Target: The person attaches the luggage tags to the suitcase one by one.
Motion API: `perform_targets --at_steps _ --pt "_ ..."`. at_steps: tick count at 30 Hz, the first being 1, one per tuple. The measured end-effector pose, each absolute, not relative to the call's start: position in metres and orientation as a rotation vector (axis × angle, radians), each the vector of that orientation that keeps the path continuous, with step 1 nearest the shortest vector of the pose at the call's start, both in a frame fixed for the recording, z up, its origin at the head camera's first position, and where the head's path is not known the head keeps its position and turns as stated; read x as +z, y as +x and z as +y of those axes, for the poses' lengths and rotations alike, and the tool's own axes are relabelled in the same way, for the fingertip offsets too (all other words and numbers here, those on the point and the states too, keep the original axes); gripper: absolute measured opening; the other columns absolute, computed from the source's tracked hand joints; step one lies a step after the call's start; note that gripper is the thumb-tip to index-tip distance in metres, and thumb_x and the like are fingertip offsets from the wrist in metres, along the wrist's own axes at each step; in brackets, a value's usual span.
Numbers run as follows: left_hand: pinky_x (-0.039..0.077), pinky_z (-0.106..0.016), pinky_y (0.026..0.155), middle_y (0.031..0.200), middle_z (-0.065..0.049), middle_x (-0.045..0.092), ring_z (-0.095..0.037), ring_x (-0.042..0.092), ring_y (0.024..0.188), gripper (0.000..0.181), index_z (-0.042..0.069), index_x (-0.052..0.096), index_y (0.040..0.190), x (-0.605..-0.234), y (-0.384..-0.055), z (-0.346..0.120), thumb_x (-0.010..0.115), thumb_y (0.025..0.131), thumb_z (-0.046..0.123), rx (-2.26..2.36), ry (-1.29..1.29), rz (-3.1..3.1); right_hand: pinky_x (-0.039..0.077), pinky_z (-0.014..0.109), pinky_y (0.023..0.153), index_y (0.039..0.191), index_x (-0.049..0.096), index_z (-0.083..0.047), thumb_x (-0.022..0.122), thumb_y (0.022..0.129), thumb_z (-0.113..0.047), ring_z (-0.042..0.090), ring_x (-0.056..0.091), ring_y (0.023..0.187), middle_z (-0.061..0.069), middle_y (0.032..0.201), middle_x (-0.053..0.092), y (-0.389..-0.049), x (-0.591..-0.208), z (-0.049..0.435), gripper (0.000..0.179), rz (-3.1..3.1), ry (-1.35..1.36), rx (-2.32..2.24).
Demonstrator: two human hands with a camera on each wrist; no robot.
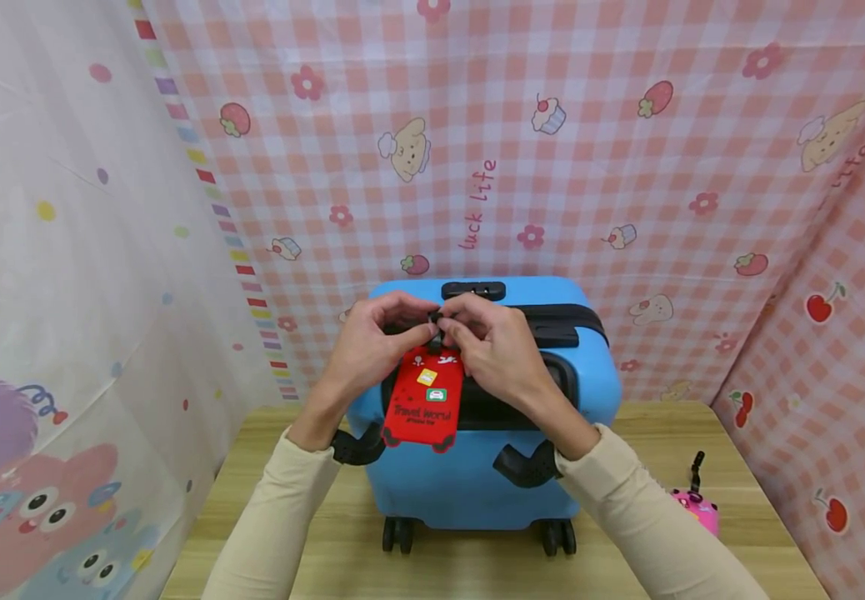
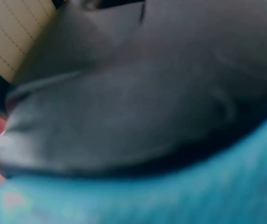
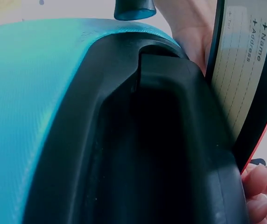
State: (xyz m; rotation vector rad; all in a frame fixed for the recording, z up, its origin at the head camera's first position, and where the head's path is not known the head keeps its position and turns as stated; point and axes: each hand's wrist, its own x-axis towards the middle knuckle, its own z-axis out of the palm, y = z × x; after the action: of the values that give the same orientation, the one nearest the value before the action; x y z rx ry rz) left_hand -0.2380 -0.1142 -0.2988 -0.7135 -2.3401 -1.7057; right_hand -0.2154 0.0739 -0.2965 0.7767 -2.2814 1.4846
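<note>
A red luggage tag (image 1: 422, 396) printed "Travel World" hangs against the front of a small blue suitcase (image 1: 470, 492), by the black side handle (image 1: 511, 400). Thumb and fingers of my left hand (image 1: 372, 342) pinch the tag's black strap (image 1: 436, 333) from the left. From the right, my right hand (image 1: 500, 346) pinches the same strap, its fingertips meeting the left ones. The tag's back, seen in the right wrist view, carries a pale name-and-address card (image 3: 241, 60). Close and blurred, the black handle (image 2: 124, 107) fills the left wrist view. Fingers partly hide the strap.
The suitcase stands on black wheels (image 1: 558, 537) on a wooden table (image 1: 252, 500); a combination lock (image 1: 473, 290) is on its top. A pink luggage tag (image 1: 695, 507) with a black strap lies at the right, partly behind my sleeve. Patterned curtains (image 1: 552, 167) enclose the table.
</note>
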Motion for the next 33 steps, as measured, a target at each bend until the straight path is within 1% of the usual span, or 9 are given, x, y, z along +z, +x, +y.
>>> perform_targets --at_steps 3,5,11,14,18,25,29,33 --pt "0.056 -0.035 0.078 0.103 -0.006 0.074 -0.022 0.067 0.086 0.022 0.008 0.072 0.112 -0.2984 -0.2379 -0.1141 0.07 0.09 0.009 -1.704 -0.702 -2.341 0.047 0.03 0.05 0.109 0.068 -0.006 0.06 0.099 -0.011 0.018 0.052 0.052 0.007 0.081 0.065 -0.2155 -0.296 0.0725 0.014 -2.275 0.764 1.499" --pt "0.056 -0.035 0.078 0.103 -0.006 0.074 -0.022 0.067 0.085 0.022 0.008 0.072 0.112 -0.2982 -0.2381 -0.1139 0.071 0.09 0.01 -1.703 -0.694 -2.342 0.047 0.03 0.051 0.108 0.068 -0.007 0.06 0.099 -0.011 0.018 0.054 0.056 0.007 0.082 0.065 -0.2156 -0.2958 0.0716 0.013 -2.271 0.753 1.501" --pt "0.056 -0.034 0.077 0.101 -0.005 0.074 -0.022 0.067 0.084 0.021 0.008 0.073 0.111 -0.2971 -0.2375 -0.1119 0.072 0.089 0.011 -1.684 -0.655 -2.356 0.049 0.033 0.064 0.109 0.068 -0.007 0.059 0.1 -0.011 0.017 0.059 0.07 0.006 0.083 0.065 -0.2151 -0.2958 0.0693 0.014 -2.256 0.734 1.483" --pt "0.056 -0.033 0.08 0.101 -0.006 0.074 -0.02 0.068 0.086 0.021 0.008 0.073 0.11 -0.2966 -0.2373 -0.1101 0.072 0.09 0.012 -1.661 -0.637 -2.374 0.051 0.034 0.068 0.11 0.068 -0.006 0.059 0.099 -0.011 0.017 0.06 0.072 0.006 0.083 0.065 -0.2149 -0.2958 0.0686 0.015 -2.24 0.732 1.485" --pt "0.056 -0.033 0.083 0.101 -0.008 0.074 -0.019 0.069 0.089 0.02 0.006 0.073 0.109 -0.2955 -0.2376 -0.1084 0.072 0.089 0.012 -1.647 -0.63 -2.386 0.052 0.034 0.07 0.111 0.067 -0.006 0.059 0.099 -0.011 0.018 0.061 0.073 0.007 0.083 0.065 -0.2151 -0.2954 0.0675 0.015 -2.216 0.724 1.498" --pt "0.056 -0.033 0.084 0.102 -0.008 0.075 -0.02 0.069 0.09 0.021 0.006 0.072 0.11 -0.2942 -0.2385 -0.1103 0.072 0.09 0.012 -1.682 -0.641 -2.38 0.054 0.035 0.073 0.111 0.068 -0.006 0.06 0.099 -0.012 0.018 0.063 0.075 0.007 0.085 0.065 -0.215 -0.2958 0.0671 0.016 -2.214 0.718 1.523" --pt "0.057 -0.032 0.084 0.104 -0.008 0.075 -0.019 0.07 0.091 0.023 0.006 0.072 0.112 -0.2954 -0.2386 -0.1122 0.072 0.091 0.013 -1.691 -0.649 -2.386 0.056 0.035 0.075 0.11 0.069 -0.005 0.062 0.098 -0.012 0.018 0.064 0.075 0.008 0.092 0.065 -0.2148 -0.2962 0.0681 0.016 -2.217 0.729 1.505" --pt "0.057 -0.033 0.084 0.105 -0.009 0.074 -0.02 0.07 0.092 0.024 0.006 0.071 0.114 -0.2972 -0.2388 -0.1147 0.071 0.091 0.013 -1.736 -0.678 -2.37 0.055 0.034 0.072 0.105 0.07 -0.004 0.064 0.096 -0.011 0.017 0.061 0.072 0.008 0.103 0.062 -0.2152 -0.2971 0.0684 0.013 -2.207 0.751 1.449"
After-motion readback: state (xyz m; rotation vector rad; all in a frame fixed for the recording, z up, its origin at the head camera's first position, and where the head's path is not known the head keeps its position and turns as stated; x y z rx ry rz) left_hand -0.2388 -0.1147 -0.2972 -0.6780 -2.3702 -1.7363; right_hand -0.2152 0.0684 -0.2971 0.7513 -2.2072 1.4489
